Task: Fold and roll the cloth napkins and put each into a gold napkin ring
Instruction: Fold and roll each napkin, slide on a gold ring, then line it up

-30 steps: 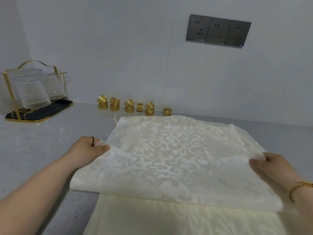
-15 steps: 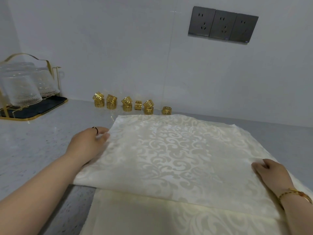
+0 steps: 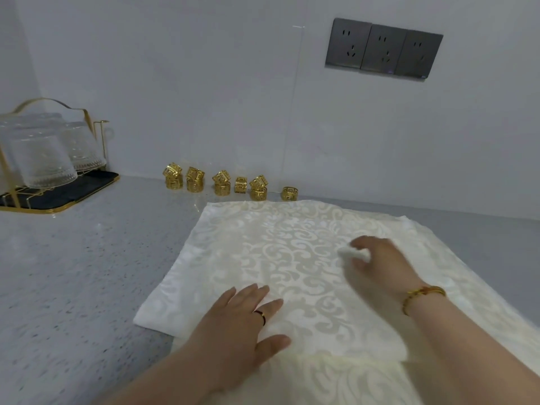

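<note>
A cream damask napkin, folded over, lies flat on the grey counter. It rests on another cream napkin that shows at the near edge and to the right. My left hand lies flat on the napkin's near left part, fingers spread, holding nothing. My right hand is blurred over the napkin's right part, fingers bent, with a small white patch at the fingertips; I cannot tell whether it pinches cloth. Several gold napkin rings stand in a row against the wall, some stacked in twos.
A gold wire rack on a black tray holds upturned glasses at the far left. Dark wall sockets sit above the counter at the right. Bare grey counter stretches left of the napkins.
Both hands have let go of the napkin's side edges and moved inward onto its top surface. The lifted fold now lies flat.
</note>
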